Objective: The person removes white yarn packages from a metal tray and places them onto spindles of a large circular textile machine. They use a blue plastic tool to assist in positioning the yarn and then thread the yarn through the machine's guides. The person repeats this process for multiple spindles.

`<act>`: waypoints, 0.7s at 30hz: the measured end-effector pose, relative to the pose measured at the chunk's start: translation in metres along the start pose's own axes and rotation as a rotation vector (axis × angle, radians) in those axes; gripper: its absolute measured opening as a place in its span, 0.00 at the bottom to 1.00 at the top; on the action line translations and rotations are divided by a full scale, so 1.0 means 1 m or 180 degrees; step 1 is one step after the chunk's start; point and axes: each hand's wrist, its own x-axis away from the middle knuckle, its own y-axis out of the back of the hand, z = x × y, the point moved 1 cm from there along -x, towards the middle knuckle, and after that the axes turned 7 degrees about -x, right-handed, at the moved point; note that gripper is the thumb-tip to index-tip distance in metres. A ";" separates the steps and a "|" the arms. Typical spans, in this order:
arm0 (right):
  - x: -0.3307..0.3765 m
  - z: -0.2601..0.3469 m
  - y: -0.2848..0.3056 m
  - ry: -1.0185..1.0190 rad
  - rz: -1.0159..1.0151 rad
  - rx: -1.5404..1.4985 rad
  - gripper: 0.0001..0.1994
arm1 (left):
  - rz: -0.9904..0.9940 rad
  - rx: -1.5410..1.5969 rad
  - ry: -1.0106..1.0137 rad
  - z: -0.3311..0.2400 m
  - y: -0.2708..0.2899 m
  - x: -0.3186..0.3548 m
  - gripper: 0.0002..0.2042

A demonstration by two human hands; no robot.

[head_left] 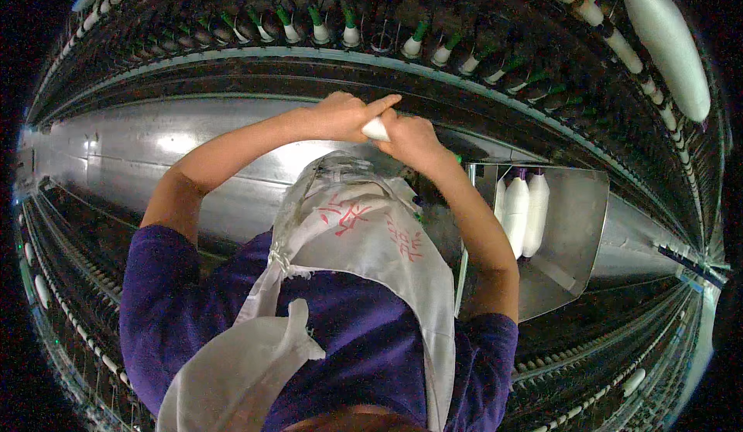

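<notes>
My two hands meet in front of the spinning frame, over the far edge of the floor strip. Between them shows a small white yarn bobbin, partly covered by fingers. My right hand is closed around it. My left hand presses against its other side, fingers curled, with the index finger stretched across toward the right hand. Beyond the hands runs a row of white yarn bobbins with green tops. One bare spindle stands among them, just above my hands.
At my right is a metal box with several large white roving bobbins. A big white roving bobbin hangs at the upper right. A white apron covers my front. Another machine row runs behind me.
</notes>
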 end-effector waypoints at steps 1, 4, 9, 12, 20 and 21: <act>0.001 -0.007 0.005 -0.0508 0.0619 -0.0943 0.15 | -0.0190 -0.0544 -0.0315 0.003 0.005 0.003 0.37; 0.006 -0.021 0.016 -0.1279 0.1546 -0.1784 0.18 | -0.1023 -0.1167 -0.0335 0.016 0.021 0.012 0.34; -0.002 -0.016 0.003 0.0288 0.0378 -0.1883 0.13 | -0.0844 -0.0322 -0.0771 0.003 0.005 0.007 0.33; -0.002 -0.019 -0.001 -0.0641 0.0669 -0.2318 0.11 | 0.0051 -0.0152 -0.0274 0.006 -0.014 0.005 0.34; 0.008 -0.078 0.022 -0.1229 -0.2093 -0.5061 0.10 | -0.0605 -0.0321 0.0606 0.055 -0.039 0.029 0.24; 0.010 -0.094 0.024 -0.1217 -0.2720 -0.5181 0.10 | -0.0645 -0.0357 0.0638 0.061 -0.042 0.036 0.24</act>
